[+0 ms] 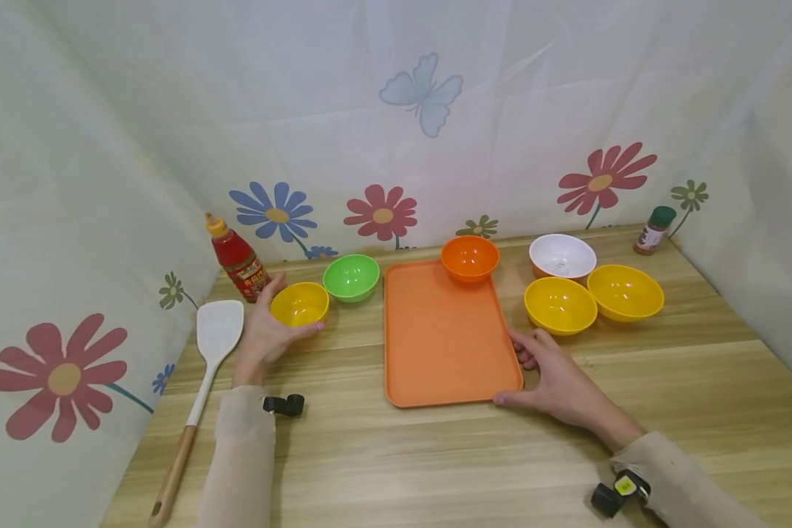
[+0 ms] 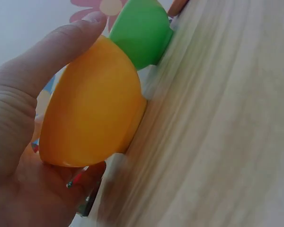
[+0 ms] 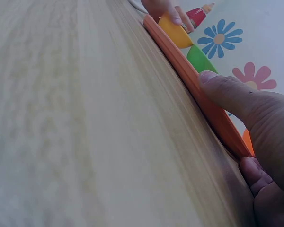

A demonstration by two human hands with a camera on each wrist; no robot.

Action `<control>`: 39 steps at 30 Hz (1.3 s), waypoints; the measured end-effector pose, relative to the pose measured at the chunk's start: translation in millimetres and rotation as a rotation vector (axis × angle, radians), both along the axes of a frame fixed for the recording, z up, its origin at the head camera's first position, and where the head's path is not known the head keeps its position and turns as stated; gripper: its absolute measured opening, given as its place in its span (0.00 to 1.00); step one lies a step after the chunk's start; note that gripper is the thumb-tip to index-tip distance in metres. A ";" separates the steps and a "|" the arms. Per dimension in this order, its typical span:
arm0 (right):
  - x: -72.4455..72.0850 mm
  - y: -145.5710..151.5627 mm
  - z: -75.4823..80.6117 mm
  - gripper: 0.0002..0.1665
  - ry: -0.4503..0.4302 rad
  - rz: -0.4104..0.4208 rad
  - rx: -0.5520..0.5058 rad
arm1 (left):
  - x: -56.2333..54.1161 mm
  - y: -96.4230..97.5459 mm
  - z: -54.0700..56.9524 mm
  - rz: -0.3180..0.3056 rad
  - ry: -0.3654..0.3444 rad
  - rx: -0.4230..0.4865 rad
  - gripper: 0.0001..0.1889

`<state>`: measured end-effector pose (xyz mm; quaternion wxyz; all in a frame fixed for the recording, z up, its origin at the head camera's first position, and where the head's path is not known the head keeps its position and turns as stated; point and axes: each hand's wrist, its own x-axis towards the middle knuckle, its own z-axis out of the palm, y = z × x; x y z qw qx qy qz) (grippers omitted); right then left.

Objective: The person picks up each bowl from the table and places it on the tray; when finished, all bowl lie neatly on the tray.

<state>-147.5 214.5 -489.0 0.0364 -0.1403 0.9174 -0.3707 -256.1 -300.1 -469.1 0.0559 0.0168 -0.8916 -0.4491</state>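
Observation:
In the head view, my left hand [image 1: 268,331] holds a small yellow bowl [image 1: 300,304] at the left, with the thumb on its near rim and the fingers around its far-left side. The left wrist view shows the bowl's orange-yellow wall [image 2: 94,106] between thumb and fingers, its base close over the table. My right hand [image 1: 557,378] grips the near right corner of an orange tray [image 1: 445,337]; its thumb lies along the front edge and its fingers curl at the right side. An orange bowl [image 1: 470,259] sits at the tray's far right corner.
A green bowl [image 1: 351,278] stands beside the held bowl. Behind it are a red sauce bottle [image 1: 240,262] and a white spatula [image 1: 219,330]. To the right stand a white bowl [image 1: 562,257], two yellow bowls [image 1: 559,306] and a spice jar [image 1: 655,231]. A flowered curtain [image 1: 303,132] encloses the table.

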 end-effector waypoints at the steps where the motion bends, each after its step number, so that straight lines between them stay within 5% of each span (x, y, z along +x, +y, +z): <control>1: 0.1 0.1 -0.2 0.73 0.001 -0.001 0.002 | 0.2 -0.3 -0.7 -0.001 -0.011 0.000 0.71; 8: -0.5 0.5 -0.7 0.73 0.013 0.001 0.010 | 0.7 -2.1 -2.2 0.037 -0.114 0.036 0.73; 14: -0.4 0.1 1.4 0.73 0.004 0.003 0.011 | 0.9 -3.8 -3.5 0.083 -0.136 0.063 0.75; 23: 0.4 0.7 -0.9 0.72 -0.010 -0.002 0.010 | 1.4 -3.0 -3.8 0.112 -0.094 0.094 0.73; 39: -0.1 -0.3 -0.4 0.72 -0.001 -0.004 0.010 | 1.5 11.9 23.3 0.099 0.062 0.158 0.65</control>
